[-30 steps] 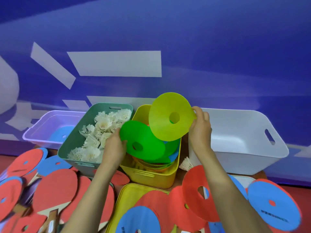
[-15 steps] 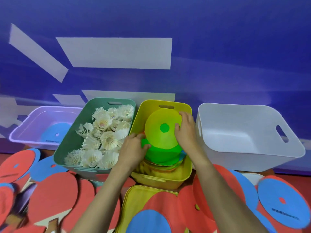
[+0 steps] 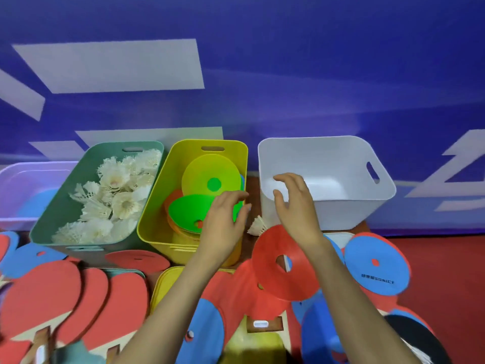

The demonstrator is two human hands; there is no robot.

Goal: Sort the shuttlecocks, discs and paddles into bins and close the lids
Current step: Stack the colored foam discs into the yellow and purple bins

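A yellow bin (image 3: 154,206) holds a yellow disc (image 3: 199,174) leaning at its back and a green disc (image 3: 189,211) over orange ones. My left hand (image 3: 223,224) hovers over the bin's right front corner, fingers relaxed, holding nothing. My right hand (image 3: 294,203) is raised in front of the white bin (image 3: 341,206), fingers loosely curved and holding nothing. A green bin (image 3: 52,214) is full of white shuttlecocks (image 3: 115,195). One loose shuttlecock (image 3: 258,224) lies between the yellow and white bins. A red disc (image 3: 283,264) lies under my right wrist.
A lilac bin (image 3: 15,179) with a blue disc stands at far left. Red paddles (image 3: 65,298) cover the near left. A yellow lid (image 3: 165,285) lies under red and blue discs. A blue disc (image 3: 375,264) lies at right. A blue wall runs behind the bins.
Both hands let go of the yellow and green discs, which now lie in the yellow bin. The hands have pulled back out of the bin, the right one moving toward the white bin.
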